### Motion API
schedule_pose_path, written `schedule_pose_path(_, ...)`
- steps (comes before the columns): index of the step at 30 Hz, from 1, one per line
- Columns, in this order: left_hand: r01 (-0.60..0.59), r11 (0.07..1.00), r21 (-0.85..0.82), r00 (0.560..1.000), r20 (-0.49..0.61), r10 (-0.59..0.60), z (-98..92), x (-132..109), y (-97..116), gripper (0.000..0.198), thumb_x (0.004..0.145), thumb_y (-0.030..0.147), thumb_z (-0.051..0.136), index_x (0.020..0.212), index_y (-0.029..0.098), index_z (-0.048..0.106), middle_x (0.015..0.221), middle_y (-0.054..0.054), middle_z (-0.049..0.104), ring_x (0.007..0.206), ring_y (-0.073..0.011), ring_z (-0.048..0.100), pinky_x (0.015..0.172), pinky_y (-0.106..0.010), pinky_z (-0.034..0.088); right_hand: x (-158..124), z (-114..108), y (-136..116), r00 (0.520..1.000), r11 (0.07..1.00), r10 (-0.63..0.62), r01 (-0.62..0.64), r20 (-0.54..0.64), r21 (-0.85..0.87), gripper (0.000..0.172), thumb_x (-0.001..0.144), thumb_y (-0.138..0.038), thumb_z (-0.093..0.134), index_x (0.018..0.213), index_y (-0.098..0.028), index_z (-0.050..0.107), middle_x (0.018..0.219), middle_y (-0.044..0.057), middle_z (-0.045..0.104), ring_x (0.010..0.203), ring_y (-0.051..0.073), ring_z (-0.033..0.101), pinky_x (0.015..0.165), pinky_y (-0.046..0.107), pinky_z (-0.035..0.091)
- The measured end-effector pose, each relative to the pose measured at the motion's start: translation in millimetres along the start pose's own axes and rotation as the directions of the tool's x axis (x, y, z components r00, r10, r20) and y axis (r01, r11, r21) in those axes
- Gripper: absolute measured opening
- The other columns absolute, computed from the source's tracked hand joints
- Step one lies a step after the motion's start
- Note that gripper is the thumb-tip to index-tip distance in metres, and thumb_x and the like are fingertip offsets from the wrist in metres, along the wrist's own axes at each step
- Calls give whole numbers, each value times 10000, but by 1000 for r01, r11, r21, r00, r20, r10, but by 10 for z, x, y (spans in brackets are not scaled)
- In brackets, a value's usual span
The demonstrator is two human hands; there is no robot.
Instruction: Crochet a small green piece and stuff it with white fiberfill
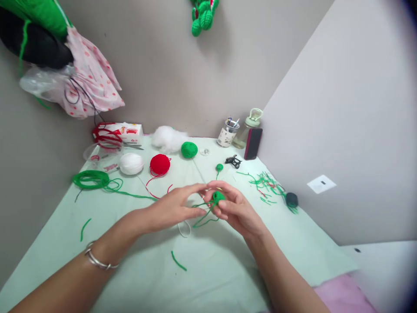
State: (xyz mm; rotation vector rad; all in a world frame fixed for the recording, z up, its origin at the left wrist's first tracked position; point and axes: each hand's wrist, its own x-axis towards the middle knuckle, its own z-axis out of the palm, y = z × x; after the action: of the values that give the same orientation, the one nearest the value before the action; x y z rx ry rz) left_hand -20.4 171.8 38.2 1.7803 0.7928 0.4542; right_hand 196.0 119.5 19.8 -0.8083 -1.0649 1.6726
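The right hand (235, 208) pinches a small green crocheted piece (217, 197); the left hand (177, 205), fingers loosely extended, touches the green yarn (202, 213) trailing just beside that grip

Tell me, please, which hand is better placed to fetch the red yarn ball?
Left, probably. The left hand lies nearer the red yarn ball, which sits just beyond it, while the right hand is busy pinching the green crochet piece.
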Motion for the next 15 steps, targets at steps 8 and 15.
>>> schedule_pose_path(8,8,986,168,1000,19,-11,-198,-58,-115,240,956,439,616,835,245,686,859,0,656,789,-202,609,712,-300,457,34,5,35,998,998,56,-56,-12,20,467,840,-353,846,1285,-294,719,1147,96,773,664,123,590,567,262,399)
schedule_pose_path(15,-48,917,396,974,221,-45,-198,-160,-102,186,925,301,629,764,260,714,853,-23,692,861,-236,662,742,-301,460,77,-44,89,981,998,-54,50,-186,-26,471,748,-463,921,1146,-271,758,1046,68,756,685,130,483,568,261,340)
